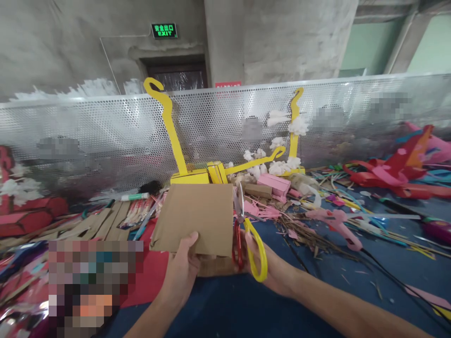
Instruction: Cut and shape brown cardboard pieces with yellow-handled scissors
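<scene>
My left hand (185,263) grips a piece of brown cardboard (197,213) by its near edge, thumb on top and the other fingers underneath. A second brown cardboard layer (214,267) shows below it. In my right hand (268,263) is a pair of scissors (257,249) with one yellow and one red handle. Its blades stand apart and point away from me, right beside the cardboard's right edge; whether they touch it I cannot tell. Part of my right hand is hidden behind the handles.
Yellow hooked cardboard shapes (174,136) stand behind the cardboard, before a perforated metal screen (211,122). A pink glue gun (338,225) with a black cord lies right on the blue table (225,312). Cardboard strips (98,223) and red paper (148,277) lie left, scraps and sticks right.
</scene>
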A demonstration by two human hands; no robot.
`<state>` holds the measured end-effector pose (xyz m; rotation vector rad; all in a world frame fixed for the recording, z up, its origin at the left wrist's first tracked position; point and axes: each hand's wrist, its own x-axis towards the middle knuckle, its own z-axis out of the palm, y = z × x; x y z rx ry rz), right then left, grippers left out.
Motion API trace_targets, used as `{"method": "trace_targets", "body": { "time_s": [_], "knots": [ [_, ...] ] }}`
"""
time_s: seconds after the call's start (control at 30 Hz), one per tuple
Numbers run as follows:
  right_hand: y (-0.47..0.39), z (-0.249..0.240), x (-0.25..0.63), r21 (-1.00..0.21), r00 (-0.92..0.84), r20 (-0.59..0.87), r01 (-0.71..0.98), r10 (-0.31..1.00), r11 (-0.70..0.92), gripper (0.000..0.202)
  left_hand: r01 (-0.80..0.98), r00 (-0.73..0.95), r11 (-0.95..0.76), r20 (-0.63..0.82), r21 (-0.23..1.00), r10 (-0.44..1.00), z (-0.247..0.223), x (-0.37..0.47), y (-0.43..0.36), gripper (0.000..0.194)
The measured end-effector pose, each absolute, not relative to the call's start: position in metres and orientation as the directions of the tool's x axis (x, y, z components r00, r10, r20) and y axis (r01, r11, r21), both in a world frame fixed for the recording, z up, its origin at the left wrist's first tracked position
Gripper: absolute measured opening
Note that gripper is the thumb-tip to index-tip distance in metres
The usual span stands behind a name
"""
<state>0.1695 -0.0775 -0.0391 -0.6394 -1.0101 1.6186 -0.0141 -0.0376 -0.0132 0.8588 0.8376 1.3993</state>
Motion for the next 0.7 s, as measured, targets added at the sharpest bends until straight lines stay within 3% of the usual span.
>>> {"method": "trace_targets", "body": {
  "time_s": [0.3,0.7],
  "knots": [
    [-0.083,-0.038,0.164,-0.870,-0.312,0.114,-0.490,0.943,-0.057,0.045,-0.474,-0.001,-0.063,0.071,0.878,0.997,-0.016,-0.011,-0.041,0.069],
    [-0.077,-0.036,0.171,-0.838,-0.229,0.077,-0.542,0.970,-0.062,0.044,-0.402,-0.044,0.009,-0.029,0.916,0.999,-0.018,-0.009,-0.047,0.064]
  ]
}}
